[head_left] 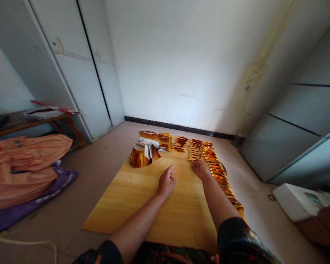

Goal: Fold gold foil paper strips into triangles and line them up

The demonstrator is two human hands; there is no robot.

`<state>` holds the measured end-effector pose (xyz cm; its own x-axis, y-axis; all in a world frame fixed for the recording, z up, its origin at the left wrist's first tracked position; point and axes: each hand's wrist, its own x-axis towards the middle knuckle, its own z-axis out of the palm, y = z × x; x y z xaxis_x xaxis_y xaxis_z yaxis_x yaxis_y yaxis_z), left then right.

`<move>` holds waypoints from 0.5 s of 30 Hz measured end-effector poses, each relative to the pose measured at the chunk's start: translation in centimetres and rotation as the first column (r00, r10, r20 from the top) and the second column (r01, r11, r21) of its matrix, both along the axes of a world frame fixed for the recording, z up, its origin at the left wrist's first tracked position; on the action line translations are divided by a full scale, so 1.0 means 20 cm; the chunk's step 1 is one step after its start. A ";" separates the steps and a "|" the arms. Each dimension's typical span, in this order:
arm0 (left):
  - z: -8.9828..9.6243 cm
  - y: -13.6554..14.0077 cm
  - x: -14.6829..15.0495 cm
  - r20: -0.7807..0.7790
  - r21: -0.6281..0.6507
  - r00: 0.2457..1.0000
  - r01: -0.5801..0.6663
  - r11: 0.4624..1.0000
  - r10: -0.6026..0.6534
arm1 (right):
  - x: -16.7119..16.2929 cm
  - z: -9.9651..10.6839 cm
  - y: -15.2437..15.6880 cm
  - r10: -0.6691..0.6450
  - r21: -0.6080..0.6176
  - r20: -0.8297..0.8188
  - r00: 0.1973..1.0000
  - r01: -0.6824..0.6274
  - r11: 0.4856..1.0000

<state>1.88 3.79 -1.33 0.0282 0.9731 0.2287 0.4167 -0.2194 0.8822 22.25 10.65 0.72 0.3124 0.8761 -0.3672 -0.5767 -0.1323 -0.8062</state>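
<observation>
My left hand (167, 182) hovers over the middle of the wooden board (156, 205), its index finger stretched out and nothing seen in it. At the near end of a row of folded gold foil papers (195, 148), my right hand (201, 169) has its fingers extended and seems to touch the last piece. A longer row of folded gold foil papers (220, 176) runs along the board's right edge, and a shorter row (179, 144) lies further left. At the far left corner stands an opened stack of gold paper sheets (140, 157).
Behind that stack lie a white wrapped roll (148, 142) and more gold sheets (165, 141). Orange plastic bags (22, 165) and a purple bag (44, 200) lie on the left floor by a wooden bench (68, 124). A white box (299, 200) stands at right.
</observation>
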 end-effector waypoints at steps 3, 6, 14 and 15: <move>0.00 0.00 0.00 -0.020 0.019 1.000 0.005 1.000 -0.004 | 0.00 -0.01 0.01 -0.001 -0.004 0.009 1.000 0.001 1.000; 0.00 0.00 0.00 -0.037 0.037 0.999 0.015 0.999 -0.014 | 0.01 -0.02 0.02 -0.003 -0.013 0.016 1.000 0.003 1.000; 0.01 0.00 -0.01 -0.049 0.073 0.998 0.033 0.997 -0.030 | 0.01 -0.04 0.04 0.002 -0.018 0.054 0.999 -0.001 1.000; 0.02 -0.01 -0.01 -0.051 0.075 0.998 0.034 0.997 -0.030 | 0.01 -0.04 0.04 0.004 -0.013 0.062 0.998 -0.003 1.000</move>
